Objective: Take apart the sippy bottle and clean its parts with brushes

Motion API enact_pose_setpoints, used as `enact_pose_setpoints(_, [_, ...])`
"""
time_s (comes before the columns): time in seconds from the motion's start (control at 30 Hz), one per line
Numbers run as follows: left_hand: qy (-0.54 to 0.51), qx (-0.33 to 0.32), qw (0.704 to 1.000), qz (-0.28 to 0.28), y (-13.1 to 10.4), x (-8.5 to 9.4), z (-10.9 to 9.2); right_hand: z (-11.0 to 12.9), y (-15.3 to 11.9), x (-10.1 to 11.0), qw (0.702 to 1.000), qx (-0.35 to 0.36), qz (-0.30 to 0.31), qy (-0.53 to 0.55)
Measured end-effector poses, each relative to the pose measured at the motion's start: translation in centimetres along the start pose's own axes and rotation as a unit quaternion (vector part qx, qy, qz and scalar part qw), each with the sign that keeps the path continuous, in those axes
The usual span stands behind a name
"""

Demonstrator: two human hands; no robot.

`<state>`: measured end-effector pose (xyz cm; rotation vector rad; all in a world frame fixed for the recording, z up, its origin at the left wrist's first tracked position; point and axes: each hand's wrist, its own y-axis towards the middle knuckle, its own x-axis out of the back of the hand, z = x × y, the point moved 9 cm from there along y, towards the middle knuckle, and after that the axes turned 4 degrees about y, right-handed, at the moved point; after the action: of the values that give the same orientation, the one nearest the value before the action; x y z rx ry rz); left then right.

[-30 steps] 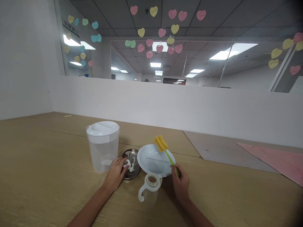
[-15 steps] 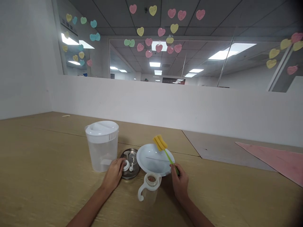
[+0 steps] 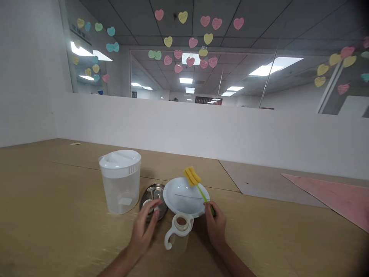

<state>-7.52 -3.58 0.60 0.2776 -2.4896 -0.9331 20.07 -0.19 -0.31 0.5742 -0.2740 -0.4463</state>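
Note:
My right hand [image 3: 216,225] is closed round the green handle of a sponge bottle brush [image 3: 192,177], whose yellow head is over the white bowl [image 3: 180,207]. My left hand [image 3: 145,227] has thumb and fingers apart, with nothing seen between them, over the front of a round metal tray [image 3: 165,209]. On the tray lie a white ring-shaped cap [image 3: 146,202], partly behind my fingers, and small clear and white plastic parts [image 3: 151,189]. Between my hands stands a clear bottle [image 3: 180,243] with a white hooked handle at its open neck.
A lidded translucent pitcher [image 3: 120,184] stands left of the tray. At the right, a grey board [image 3: 259,184] and a pink sheet [image 3: 331,192] lie on the wooden table [image 3: 72,215]. A white wall [image 3: 173,125] rises behind, below glass with heart-shaped notes.
My left hand has come off the white cap and moved right and nearer, its fingers spreading. My right hand keeps the brush over the bowl. The whole view has shifted slightly.

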Motion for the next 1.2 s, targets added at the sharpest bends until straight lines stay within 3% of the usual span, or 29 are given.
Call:
enact_pose_setpoints(0.1, [-0.099, -0.016, 0.994, 0.031, -2.2, -3.0, -2.2, 0.2, 0.0, 0.1, 1.000, 0.008, -0.010, 0.004])
enact_pose_setpoints(0.2, [-0.103, -0.014, 0.991, 0.085, -3.1, -5.7, -2.5, 0.3, -0.1, 0.1, 1.000, 0.013, -0.013, 0.004])
enact_pose_setpoints(0.37, [-0.085, -0.011, 0.989, 0.117, -2.6, -6.5, -2.5, 0.6, -0.3, 0.0, 0.999, 0.027, -0.017, -0.010])
enact_pose_setpoints(0.5, [-0.081, -0.021, 0.991, 0.105, -2.2, -5.4, -3.9, 1.1, -0.3, 0.6, 0.998, 0.044, -0.039, -0.036])
enact_pose_setpoints(0.6, [-0.046, -0.060, 0.997, 0.020, -0.9, -2.6, -5.0, 2.0, -0.4, 1.1, 0.994, 0.088, -0.050, -0.035])
enact_pose_setpoints(0.7, [0.019, -0.060, 0.996, -0.066, 1.5, 0.2, -5.0, 3.3, -1.1, 1.5, 0.980, 0.186, -0.059, -0.035])
enact_pose_setpoints(0.77, [0.067, -0.057, 0.993, -0.077, 3.3, 1.3, -4.9, 4.5, -2.1, 1.6, 0.958, 0.275, -0.068, -0.047])
enact_pose_setpoints(0.87, [0.135, -0.094, 0.984, -0.067, 5.5, 2.1, -5.1, 6.4, -3.3, 0.5, 0.916, 0.394, -0.022, -0.078])
enact_pose_setpoints(1.0, [0.240, -0.223, 0.944, -0.046, 6.5, 2.8, -6.2, 8.1, -3.4, -0.2, 0.875, 0.462, 0.013, -0.143])
enact_pose_setpoints(1.2, [0.347, -0.386, 0.854, -0.022, 6.2, 1.8, -8.2, 9.2, -3.8, -0.7, 0.837, 0.507, 0.024, -0.203])
